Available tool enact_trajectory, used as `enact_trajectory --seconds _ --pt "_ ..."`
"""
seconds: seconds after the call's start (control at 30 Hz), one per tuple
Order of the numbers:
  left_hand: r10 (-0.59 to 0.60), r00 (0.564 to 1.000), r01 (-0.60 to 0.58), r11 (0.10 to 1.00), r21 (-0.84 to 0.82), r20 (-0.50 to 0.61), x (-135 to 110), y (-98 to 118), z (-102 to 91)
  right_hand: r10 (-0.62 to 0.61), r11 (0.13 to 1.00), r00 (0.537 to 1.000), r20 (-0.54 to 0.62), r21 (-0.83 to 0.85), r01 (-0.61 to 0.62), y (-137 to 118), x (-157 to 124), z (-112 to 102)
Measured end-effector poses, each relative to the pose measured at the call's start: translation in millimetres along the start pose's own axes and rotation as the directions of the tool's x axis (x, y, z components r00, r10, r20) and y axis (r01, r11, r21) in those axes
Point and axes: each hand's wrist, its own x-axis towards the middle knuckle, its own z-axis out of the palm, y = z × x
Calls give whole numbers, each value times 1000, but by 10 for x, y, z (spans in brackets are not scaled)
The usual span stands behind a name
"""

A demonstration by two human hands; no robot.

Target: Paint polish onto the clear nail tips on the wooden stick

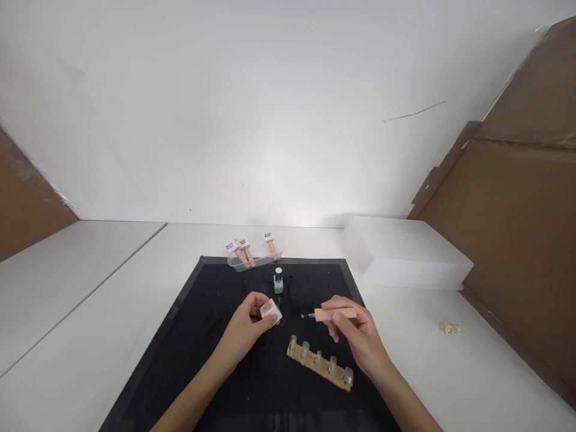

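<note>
My left hand (pixel 251 324) is closed, pinching a small white square block (pixel 271 309) with a beige face between thumb and fingers. Across from it, my right hand (pixel 353 330) grips a tool with a pale pink handle (pixel 335 314). Its thin tip (pixel 307 315) points left towards the block, with a gap between them. Below the two hands lies a wooden strip (pixel 318 363) bearing several clear false nails (pixel 305 350) in a row. A teal nail polish bottle (pixel 278 283) with a white-topped dark cap stands upright just beyond my left hand.
A black mat (pixel 252 384) covers the middle of the white table. At its far edge sits a clear tray (pixel 243 267) with several pink-handled, labelled items (pixel 270 246). To the right are a white box (pixel 409 258) and small cream-coloured pieces (pixel 450 327). Brown cardboard (pixel 504 240) borders the right side.
</note>
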Motion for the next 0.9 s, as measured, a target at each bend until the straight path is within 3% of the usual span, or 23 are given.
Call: enact_trajectory --seconds 0.3,0.47,0.6,0.9 --pt "2 1000 -2 1000 -26 8 1 10 7 -9 1000 1000 -11 -4 9 -21 -6 -1" --pt "-13 995 3 995 100 100 -42 39 -2 -10 1000 1000 -26 -5 10 -29 -1 0" --pt "61 988 -85 981 175 141 -51 9 -3 -10 1000 1000 -26 -13 10 -27 -2 4" --pt "109 990 -131 935 331 84 -46 -53 -24 -6 1000 999 -33 -29 5 -34 -14 4"
